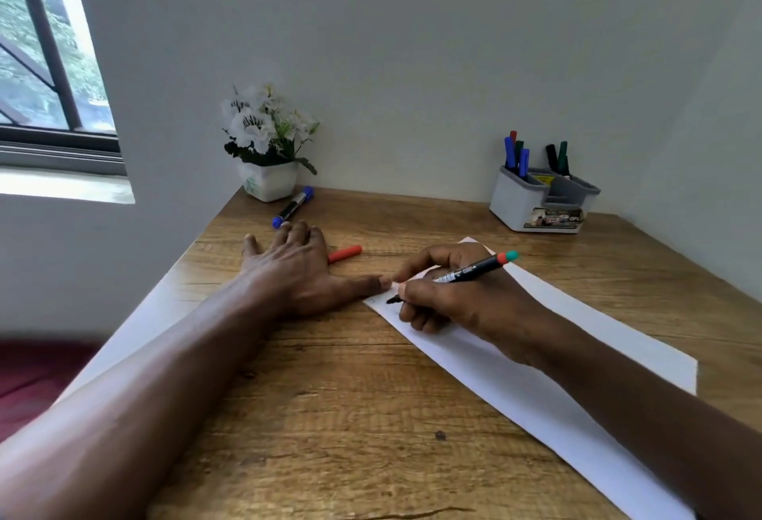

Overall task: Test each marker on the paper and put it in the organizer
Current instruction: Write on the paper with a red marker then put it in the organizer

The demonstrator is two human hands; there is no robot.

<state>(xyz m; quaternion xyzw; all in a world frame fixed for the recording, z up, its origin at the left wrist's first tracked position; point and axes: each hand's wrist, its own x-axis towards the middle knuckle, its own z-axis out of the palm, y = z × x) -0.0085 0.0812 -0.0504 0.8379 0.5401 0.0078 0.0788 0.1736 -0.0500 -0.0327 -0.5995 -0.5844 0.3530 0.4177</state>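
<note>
plainly, the marker [466,272] in use is a light, stiff, smooth-barrelled thing, black with a green end, and it looks best held low on the barrel near the tip, as one holds a pen, since a grip further back would let the tip wander. the right hand [449,301] is closed around it in just that writing grip, fingers curled, with the dark tip touching the near-left corner of the paper [536,387]; whether it has left a mark there is too faint to tell. the paper is thin and would slide easily on the wooden worktop [330,416], so the left hand [297,268] lies flat and spread, holding nothing, its thumb stretched out to the paper's corner and seemingly pinning it. a red marker [346,254] lies just beside that hand, partly hidden under it, and a blue-capped marker [293,207] lies a little beyond, near the flower pot [270,181]. the organizer [540,202] stands well apart at the back right, with several markers already upright in its compartments.
</note>
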